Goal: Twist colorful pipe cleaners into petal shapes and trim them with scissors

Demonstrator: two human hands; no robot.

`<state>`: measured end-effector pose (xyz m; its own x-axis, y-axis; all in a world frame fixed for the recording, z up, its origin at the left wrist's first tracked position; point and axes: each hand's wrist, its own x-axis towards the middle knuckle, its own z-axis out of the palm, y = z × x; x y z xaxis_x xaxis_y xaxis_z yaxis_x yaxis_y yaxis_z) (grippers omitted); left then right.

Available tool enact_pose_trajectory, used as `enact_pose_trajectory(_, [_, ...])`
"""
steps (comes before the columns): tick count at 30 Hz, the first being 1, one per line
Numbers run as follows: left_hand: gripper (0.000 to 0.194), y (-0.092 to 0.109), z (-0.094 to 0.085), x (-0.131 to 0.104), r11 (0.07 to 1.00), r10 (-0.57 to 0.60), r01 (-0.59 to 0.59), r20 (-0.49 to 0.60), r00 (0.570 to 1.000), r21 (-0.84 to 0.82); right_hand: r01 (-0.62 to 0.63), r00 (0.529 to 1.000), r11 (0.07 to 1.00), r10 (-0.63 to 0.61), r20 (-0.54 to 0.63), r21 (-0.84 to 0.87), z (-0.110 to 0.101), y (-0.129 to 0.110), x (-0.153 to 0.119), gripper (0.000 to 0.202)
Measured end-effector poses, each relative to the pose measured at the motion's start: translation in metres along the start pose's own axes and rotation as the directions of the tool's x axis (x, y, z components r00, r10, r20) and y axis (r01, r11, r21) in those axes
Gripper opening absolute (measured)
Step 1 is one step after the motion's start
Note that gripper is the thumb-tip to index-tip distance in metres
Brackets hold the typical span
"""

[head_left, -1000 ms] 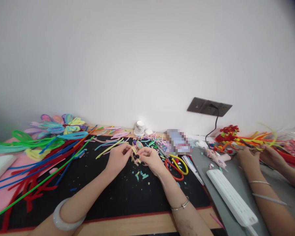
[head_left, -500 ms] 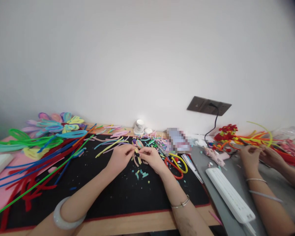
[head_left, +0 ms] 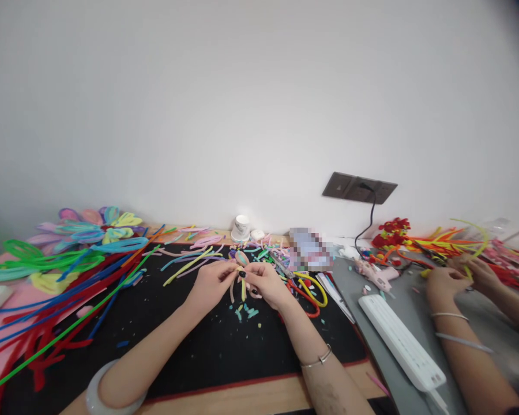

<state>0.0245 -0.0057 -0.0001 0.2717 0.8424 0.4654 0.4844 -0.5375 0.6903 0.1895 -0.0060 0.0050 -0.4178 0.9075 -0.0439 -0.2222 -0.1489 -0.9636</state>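
Observation:
Over the black mat (head_left: 225,351), my left hand (head_left: 214,283) and my right hand (head_left: 268,281) meet with their fingertips pinched together. Between them is a small pipe-cleaner piece (head_left: 243,293), with a yellow stem and pinkish stems hanging below. Pastel loops stick up above my fingers. Fingertips hide the middle of the piece, where dark nails show. Just under my hands lie short teal pipe-cleaner scraps (head_left: 249,313). Behind them, yellow and lilac pipe cleaners (head_left: 190,268) are spread out.
Left are long blue, red and green pipe cleaners (head_left: 99,268) and a pastel pipe-cleaner flower (head_left: 99,225). A paper cup (head_left: 241,227) stands by the wall. Right are orange-handled scissors (head_left: 313,311), a pink glue gun (head_left: 377,274), a white power strip (head_left: 402,340) and another person's hands (head_left: 452,282).
The piece has turned between my fingers, and its yellow stem now hangs down in view. My view has shifted slightly. At the right, the other person's hands have moved with a yellow pipe cleaner.

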Motion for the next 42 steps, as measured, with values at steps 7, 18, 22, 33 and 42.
enact_pose_trajectory(7, [0.030,0.001,0.002,0.001,0.988,-0.137,0.148,0.159,0.978,-0.054,0.011,0.998,0.998,-0.007,-0.061,0.068,0.000,-0.004,0.000,0.029])
enact_pose_trajectory(18, [0.030,0.002,0.005,-0.002,0.880,-0.303,0.365,0.234,0.924,-0.304,0.026,0.999,0.997,-0.028,-0.035,-0.069,-0.001,0.005,0.002,0.030])
enact_pose_trajectory(22, [0.032,0.001,0.004,-0.001,0.902,-0.260,0.316,0.212,0.942,-0.294,0.060,0.997,0.992,-0.065,-0.044,-0.113,0.000,0.006,0.003,0.030])
enact_pose_trajectory(33, [0.029,0.001,0.009,-0.002,0.674,-0.308,0.486,0.386,0.869,-0.556,0.108,0.981,0.980,-0.132,-0.142,-0.165,-0.007,0.013,0.007,0.029])
enact_pose_trajectory(42, [0.029,0.006,0.006,-0.003,0.594,-0.348,0.550,0.429,0.834,-0.587,0.040,0.988,0.998,-0.033,-0.153,0.039,0.000,0.005,0.004,0.031])
